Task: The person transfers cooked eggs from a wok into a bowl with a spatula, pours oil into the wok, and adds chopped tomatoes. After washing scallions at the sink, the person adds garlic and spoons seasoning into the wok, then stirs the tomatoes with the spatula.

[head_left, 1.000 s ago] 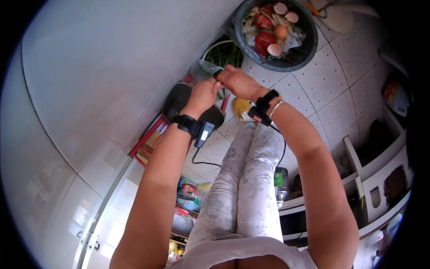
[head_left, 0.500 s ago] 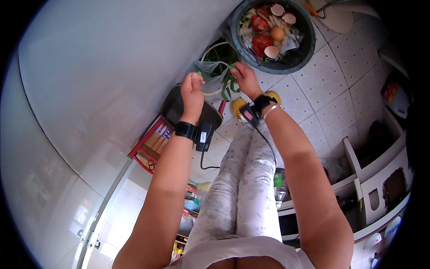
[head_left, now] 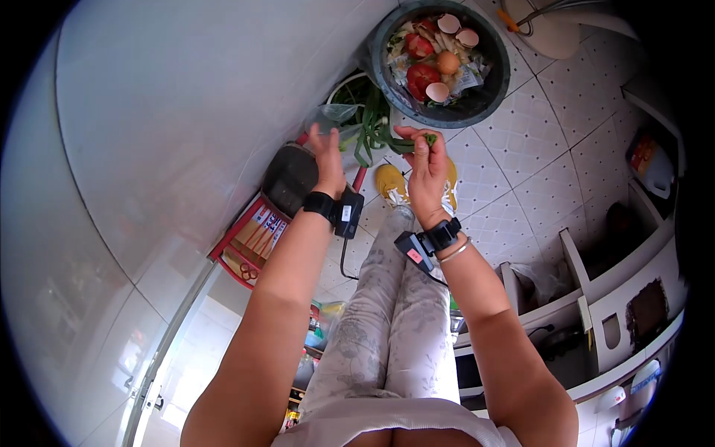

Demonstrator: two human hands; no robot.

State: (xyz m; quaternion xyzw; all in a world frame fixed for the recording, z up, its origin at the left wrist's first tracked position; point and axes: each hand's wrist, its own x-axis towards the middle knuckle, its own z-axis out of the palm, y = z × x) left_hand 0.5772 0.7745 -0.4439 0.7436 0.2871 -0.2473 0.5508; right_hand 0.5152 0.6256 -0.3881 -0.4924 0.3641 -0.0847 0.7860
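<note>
Pinched between the fingers and thumb of my right hand (head_left: 427, 167) is the end of some long green leaves (head_left: 404, 145), which look like scallion greens. They trail left toward a clear plastic bag (head_left: 335, 114) by the wall, where more dark greens (head_left: 366, 98) bunch up. My left hand (head_left: 328, 160) is just below that bag, its fingers apart and no object visible in them. Whether its fingertips touch the bag is unclear. Black devices are strapped to both wrists.
A dark round bin (head_left: 443, 121) of food scraps and eggshells stands beyond my right hand. A dark container (head_left: 290, 181) and a red-framed rack (head_left: 249, 242) line the wall at left. Yellow shoes (head_left: 390, 184) are on the tiled floor; open shelves (head_left: 588, 298) lie at right.
My right hand has drawn back toward me and to the right, pulling the green leaves out from the bag. My left hand has let go of the bag's edge, and its fingers have spread.
</note>
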